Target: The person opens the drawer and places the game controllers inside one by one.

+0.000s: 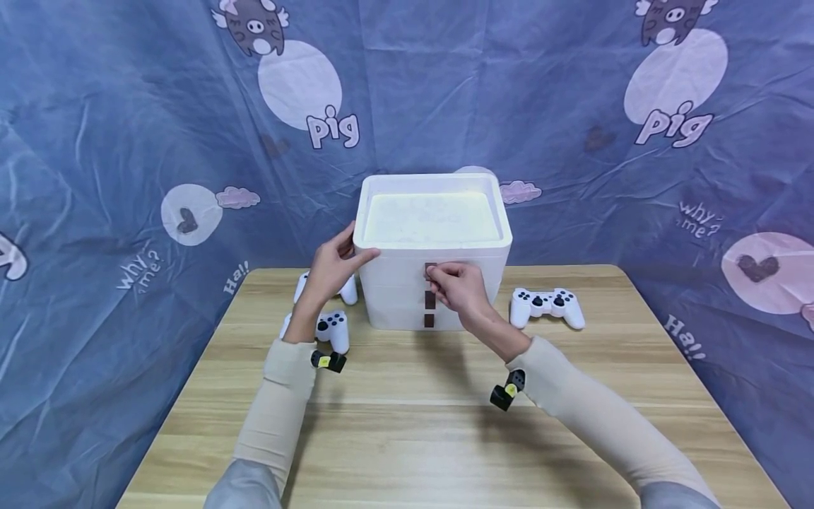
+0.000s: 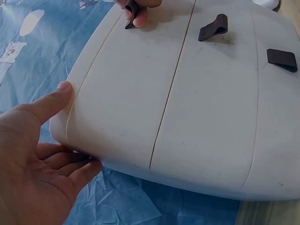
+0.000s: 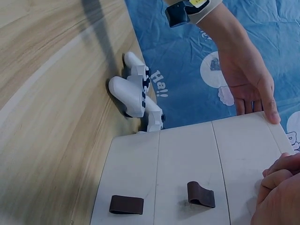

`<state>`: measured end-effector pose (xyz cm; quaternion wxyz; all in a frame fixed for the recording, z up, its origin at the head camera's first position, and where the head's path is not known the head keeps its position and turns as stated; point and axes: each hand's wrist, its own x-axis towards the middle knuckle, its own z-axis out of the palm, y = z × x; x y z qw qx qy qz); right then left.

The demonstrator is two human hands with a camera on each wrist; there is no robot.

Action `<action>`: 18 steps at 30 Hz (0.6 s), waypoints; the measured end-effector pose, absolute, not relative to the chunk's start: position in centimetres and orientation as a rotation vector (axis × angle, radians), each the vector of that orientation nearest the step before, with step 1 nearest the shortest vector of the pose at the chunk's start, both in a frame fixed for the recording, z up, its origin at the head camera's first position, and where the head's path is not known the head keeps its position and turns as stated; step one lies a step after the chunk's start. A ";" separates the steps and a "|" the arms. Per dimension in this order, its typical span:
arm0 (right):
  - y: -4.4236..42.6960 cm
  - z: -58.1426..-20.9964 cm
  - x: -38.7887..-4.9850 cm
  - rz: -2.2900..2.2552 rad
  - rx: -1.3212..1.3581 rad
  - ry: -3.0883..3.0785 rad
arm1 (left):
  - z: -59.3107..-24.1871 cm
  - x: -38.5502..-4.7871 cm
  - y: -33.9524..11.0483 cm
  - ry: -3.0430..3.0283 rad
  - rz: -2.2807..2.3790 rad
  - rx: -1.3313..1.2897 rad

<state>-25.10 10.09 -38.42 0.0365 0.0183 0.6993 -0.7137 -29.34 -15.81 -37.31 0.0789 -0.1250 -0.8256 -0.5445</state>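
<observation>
Bracing the white box point(image 1: 396, 300) at its corner with the spread left hand point(image 1: 332, 268) should steady it while the right hand point(image 1: 461, 286) pinches the top brown tab point(image 2: 132, 10)

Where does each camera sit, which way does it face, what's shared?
Head: on the person's head, facing forward and down at the white box; left hand, right hand and sleeved forearms show.
Left wrist: on that wrist, facing the box front; left hand near, right hand at the top brown tab.
Right wrist: on that wrist, facing box front, table and controllers; right hand at image edge, left hand beyond.
Both wrist views share the two lower brown tabs and both hands.
</observation>
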 end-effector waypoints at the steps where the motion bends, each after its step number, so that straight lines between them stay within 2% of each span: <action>1: 10.1 -38.4 -25.1 -2.194 0.056 2.148 | -37.3 -29.4 -15.8 -2.467 -1.631 -0.374; 18: 10.7 -38.7 -22.6 -2.103 -0.010 2.221 | -36.7 -29.5 -16.2 -2.490 -1.650 -0.313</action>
